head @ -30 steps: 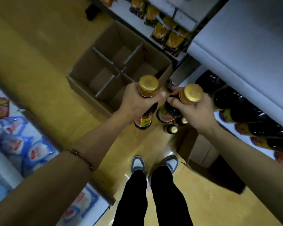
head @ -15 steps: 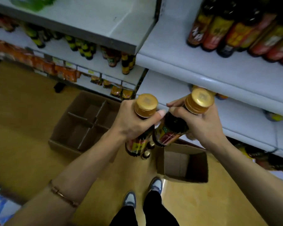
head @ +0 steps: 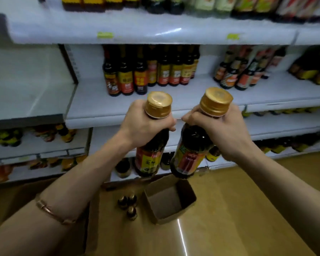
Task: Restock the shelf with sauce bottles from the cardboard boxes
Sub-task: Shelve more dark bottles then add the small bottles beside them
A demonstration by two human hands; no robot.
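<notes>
My left hand (head: 144, 124) grips the neck of a dark sauce bottle (head: 151, 154) with a gold cap and a red and yellow label. My right hand (head: 220, 128) grips the neck of a second, like bottle (head: 190, 154). Both bottles hang upright, side by side, in front of the white shelf (head: 185, 97). On that shelf stands a row of dark sauce bottles (head: 148, 74), with bare shelf board to its right. A small open cardboard box (head: 169, 200) sits on the floor below the bottles.
Three gold-capped bottles (head: 127, 204) stand on the floor left of the box. More bottles (head: 242, 71) fill the shelf to the right and the shelf above. Lower shelves hold packets and small bottles. The floor is tan and glossy.
The view has swung up from the floor and boxes to the shelf. Both hands have lifted their bottles to the height of the middle shelf and still hold them.
</notes>
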